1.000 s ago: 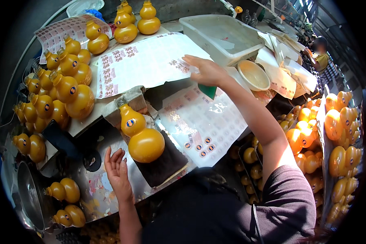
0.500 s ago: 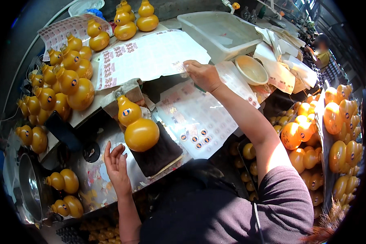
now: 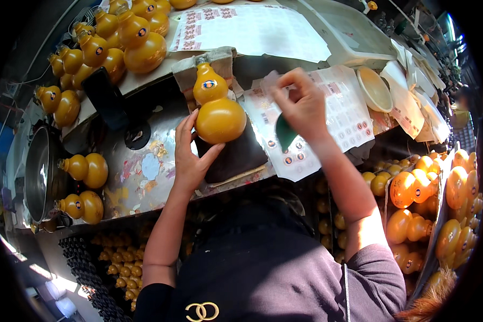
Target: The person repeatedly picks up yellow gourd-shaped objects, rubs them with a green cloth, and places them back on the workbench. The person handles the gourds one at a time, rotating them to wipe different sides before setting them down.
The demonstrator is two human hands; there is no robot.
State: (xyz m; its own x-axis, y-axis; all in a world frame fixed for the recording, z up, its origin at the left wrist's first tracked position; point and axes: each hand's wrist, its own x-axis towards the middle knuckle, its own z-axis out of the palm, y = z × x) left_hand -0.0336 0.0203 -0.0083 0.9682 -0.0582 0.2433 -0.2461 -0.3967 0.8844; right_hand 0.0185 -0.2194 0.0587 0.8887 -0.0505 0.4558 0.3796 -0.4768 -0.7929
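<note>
A glossy yellow gourd-shaped bottle [image 3: 221, 119] with a small round sticker on its upper bulb lies tilted on a dark pad [image 3: 233, 161], its neck on a folded cloth [image 3: 177, 72]. My left hand [image 3: 190, 161] cups its lower bulb, fingers at the left side and thumb underneath. Over a sticker sheet [image 3: 333, 107], to the right of the bottle, is my right hand [image 3: 303, 104], smeared by motion. Its fingers are pinched on a small clear piece of film [image 3: 271, 81]. A flat green scraper-like piece [image 3: 287, 133] sticks out below that palm.
Several gourd bottles [image 3: 145, 52] crowd the back left; others lie beside a metal bowl [image 3: 40, 174]. A phone [image 3: 103, 96] stands on a mount. Another label sheet [image 3: 252, 32], a plastic tub [image 3: 354, 32] and a round bowl [image 3: 374, 88] are behind. Stacked gourds [image 3: 410, 188] fill the right.
My right hand has come off the far label sheet toward me with the clear film. My left hand has moved onto the bottle's lower bulb. The whole view has shifted.
</note>
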